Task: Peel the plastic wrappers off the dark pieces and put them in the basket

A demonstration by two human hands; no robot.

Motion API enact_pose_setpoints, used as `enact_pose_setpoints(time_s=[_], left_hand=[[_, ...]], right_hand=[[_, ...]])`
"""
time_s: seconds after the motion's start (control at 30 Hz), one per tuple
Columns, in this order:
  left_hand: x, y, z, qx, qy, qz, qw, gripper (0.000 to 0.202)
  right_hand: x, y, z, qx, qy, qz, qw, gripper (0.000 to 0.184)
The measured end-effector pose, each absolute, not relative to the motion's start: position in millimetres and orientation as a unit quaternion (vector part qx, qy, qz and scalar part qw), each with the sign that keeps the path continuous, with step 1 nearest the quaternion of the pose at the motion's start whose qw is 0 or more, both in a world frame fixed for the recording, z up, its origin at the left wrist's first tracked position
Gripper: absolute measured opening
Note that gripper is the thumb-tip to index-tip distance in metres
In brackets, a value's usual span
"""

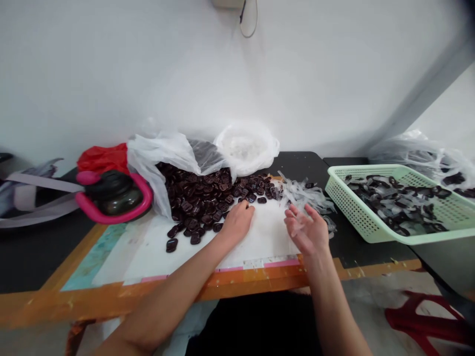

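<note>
A heap of dark brown glossy pieces [200,195] spills from an open clear plastic bag [163,151] onto a white sheet [148,252]. My left hand [237,220] rests palm down at the heap's right edge, fingers curled over the pieces; what they grip is hidden. My right hand [306,228] hovers just right of it, palm turned inward, fingers apart and holding nothing. Beyond my right hand lies a pile of small clear wrappers [306,195].
A light green perforated basket [408,237] with wrapped dark pieces stands at the right. A pink-handled dark container [115,198] and a red bag [102,158] sit at the left. A second clear bag [247,146] lies behind the heap. A red stool [426,321] is below right.
</note>
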State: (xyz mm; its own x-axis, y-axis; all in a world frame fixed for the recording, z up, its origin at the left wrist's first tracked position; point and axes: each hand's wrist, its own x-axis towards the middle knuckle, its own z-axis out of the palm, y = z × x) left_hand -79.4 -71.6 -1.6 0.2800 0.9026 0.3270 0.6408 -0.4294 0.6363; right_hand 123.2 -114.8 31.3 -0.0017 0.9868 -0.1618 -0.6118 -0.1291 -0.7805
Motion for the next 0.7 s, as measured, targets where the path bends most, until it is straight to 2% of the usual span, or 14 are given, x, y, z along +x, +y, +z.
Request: enact_pose_setpoints(time_s=[0.17, 0.4, 0.47, 0.57, 0.7], left_hand=[[-74.5, -75.5, 1.2, 0.791, 0.47, 0.327, 0.214, 0.023], [-64.9, -80.1, 5.0, 0.695, 0.42, 0.41, 0.414, 0.027], [-63.2, -82.3, 9.4, 0.683, 0.407, 0.441, 0.417, 0.022], [-61.4, -88.8, 19.4, 0.701, 0.381, 0.476, 0.369, 0.017], [-59.0, -96.6, 26.6, 0.728, 0.354, 0.453, 0.374, 0.013]], right_hand=[[108.9, -111.8, 15.5, -0.337, -0.179, 0.714, 0.587, 0.02], [98.4, -111.7, 20.1, -0.313, -0.15, 0.746, 0.568, 0.022], [93.9, -114.2, 24.3, -0.306, -0.146, 0.753, 0.564, 0.025], [86.5, -119.1, 29.3, -0.314, -0.145, 0.76, 0.551, 0.029], [77.2, -125.1, 34.0, -0.328, -0.17, 0.765, 0.527, 0.032]])
